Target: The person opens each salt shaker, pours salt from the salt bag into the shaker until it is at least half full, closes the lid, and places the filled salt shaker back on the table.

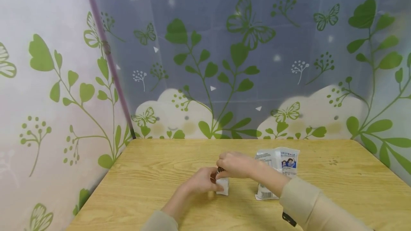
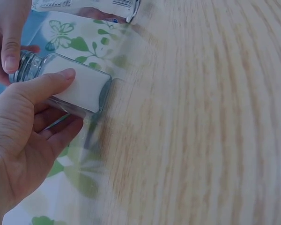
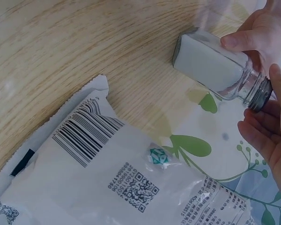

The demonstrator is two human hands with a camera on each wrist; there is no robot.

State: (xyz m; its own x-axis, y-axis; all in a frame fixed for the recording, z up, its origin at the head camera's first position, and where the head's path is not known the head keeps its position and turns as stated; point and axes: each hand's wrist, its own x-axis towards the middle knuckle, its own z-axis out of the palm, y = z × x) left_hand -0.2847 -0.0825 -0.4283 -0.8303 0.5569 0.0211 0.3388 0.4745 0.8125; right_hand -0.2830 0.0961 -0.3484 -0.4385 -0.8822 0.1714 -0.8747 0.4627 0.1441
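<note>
A square glass shaker jar (image 3: 210, 63) of white powder or fine grains stands on the wooden table. My left hand (image 1: 202, 180) grips its body, with the thumb (image 2: 56, 84) along one side and the fingers behind. My right hand (image 1: 237, 164) is at the top of the jar and pinches the dark lid (image 3: 261, 96) between thumb and fingers. The lid sits at the threaded glass neck (image 3: 246, 86). Whether it is tight or loose does not show. To the right, under my right forearm, is a white printed plastic bag (image 3: 126, 164).
Beside that bag, a packet front with a blue picture (image 1: 289, 162) shows; whether it is a second bag I cannot tell. The wooden table (image 1: 154, 188) reaches back to a patterned cloth wall (image 1: 199, 74). A dark strap-like thing (image 1: 289, 219) hangs by my right sleeve.
</note>
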